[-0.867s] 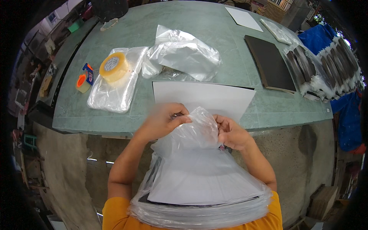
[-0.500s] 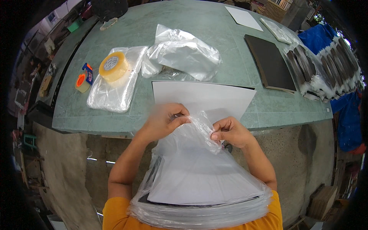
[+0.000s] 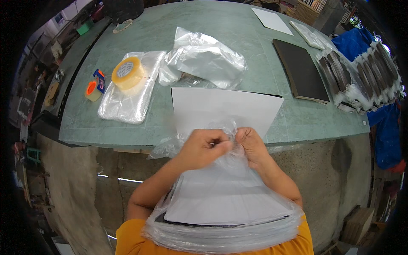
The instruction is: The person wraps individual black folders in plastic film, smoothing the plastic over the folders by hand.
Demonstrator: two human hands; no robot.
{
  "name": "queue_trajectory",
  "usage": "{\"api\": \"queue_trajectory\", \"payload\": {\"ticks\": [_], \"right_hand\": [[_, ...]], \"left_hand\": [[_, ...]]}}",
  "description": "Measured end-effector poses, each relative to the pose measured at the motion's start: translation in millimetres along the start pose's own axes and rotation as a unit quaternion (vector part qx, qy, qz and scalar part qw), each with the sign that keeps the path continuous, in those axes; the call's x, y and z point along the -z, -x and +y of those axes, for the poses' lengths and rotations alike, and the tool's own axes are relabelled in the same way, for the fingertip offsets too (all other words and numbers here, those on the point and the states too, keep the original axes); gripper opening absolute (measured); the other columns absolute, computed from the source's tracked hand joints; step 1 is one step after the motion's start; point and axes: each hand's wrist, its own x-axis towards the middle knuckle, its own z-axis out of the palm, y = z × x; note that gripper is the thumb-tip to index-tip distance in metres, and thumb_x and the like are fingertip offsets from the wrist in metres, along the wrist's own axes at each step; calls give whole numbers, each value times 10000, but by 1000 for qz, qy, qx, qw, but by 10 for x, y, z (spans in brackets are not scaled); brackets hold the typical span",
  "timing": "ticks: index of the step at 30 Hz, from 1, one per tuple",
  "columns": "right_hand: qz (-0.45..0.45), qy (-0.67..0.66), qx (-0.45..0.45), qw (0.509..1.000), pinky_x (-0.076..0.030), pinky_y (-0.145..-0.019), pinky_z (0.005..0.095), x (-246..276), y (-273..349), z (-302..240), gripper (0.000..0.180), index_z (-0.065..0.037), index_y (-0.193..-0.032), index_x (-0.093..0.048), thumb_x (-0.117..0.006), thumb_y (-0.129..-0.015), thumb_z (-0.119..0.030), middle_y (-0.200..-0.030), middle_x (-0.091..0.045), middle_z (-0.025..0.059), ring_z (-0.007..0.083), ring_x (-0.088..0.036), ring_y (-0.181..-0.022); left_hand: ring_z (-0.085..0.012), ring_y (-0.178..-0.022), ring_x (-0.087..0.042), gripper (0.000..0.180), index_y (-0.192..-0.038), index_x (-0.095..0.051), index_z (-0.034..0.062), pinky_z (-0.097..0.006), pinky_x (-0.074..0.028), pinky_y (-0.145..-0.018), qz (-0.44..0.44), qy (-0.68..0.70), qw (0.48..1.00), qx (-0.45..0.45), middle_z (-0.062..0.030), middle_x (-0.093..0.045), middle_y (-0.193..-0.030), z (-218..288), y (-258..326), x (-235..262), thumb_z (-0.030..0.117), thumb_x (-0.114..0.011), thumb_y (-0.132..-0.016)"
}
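While both hands meet over the table's near edge, the left hand [image 3: 203, 148] and right hand [image 3: 251, 146] pinch the gathered mouth of a clear plastic bag [image 3: 225, 204] tight between fingers and thumbs, the bag resting on the lap with a stack of white sheets inside. A hard tug could split that thin film or spill the stack, I'd say. Count one white sheet [image 3: 225, 109] on the green table [image 3: 238, 38], one tape roll [image 3: 127, 73], one dark board [image 3: 301, 70].
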Motion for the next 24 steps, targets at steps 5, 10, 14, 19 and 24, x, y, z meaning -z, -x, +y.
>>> {"api": "queue_trajectory", "payload": {"ticks": [5,10,14,19,24], "right_hand": [[-14,37,29,999,-437,-507,213,-4,210,-312,268,-40,-757,-571,-673,-708,-283,-672,-572,19,83,-539,-576],[2,115,3,993,-379,-436,206,-163,144,-265,273,-67,-680,-528,-628,-759,-309,-554,-496,-8,67,-451,-459],[42,33,0,999,-302,-385,222,-380,58,-123,332,-83,-645,-500,-576,-792,-371,-510,-453,-21,58,-379,-418],[-60,-117,-26,991,-303,-407,218,-145,229,-275,360,-98,-590,-479,-538,-815,-372,-499,-436,-20,71,-389,-435],[-47,268,69,960,-401,-693,261,-174,296,-323,230,-55,-666,-535,-576,-806,-232,-621,-495,36,93,-464,-601]], "left_hand": [[-50,-548,-465,124,-700,-575,13,-202,-391,-515,291,-196,933,76,1,-541,-590,-167,248,921,99,-536,-780],[-53,-527,-440,104,-704,-569,11,-215,-375,-489,74,-187,979,-16,-25,-524,-569,156,237,496,101,-597,-749],[-41,-573,-434,103,-704,-554,7,-193,-364,-505,-7,-65,998,-25,10,-494,-598,202,104,-76,87,-597,-753],[-50,-592,-428,62,-684,-529,12,-216,-372,-553,147,-167,972,73,17,-491,-633,-90,233,729,35,-578,-714],[-150,-633,-509,112,-813,-523,21,-290,-408,-618,403,-352,802,-267,-27,-530,-640,425,117,458,66,-559,-716]]}}
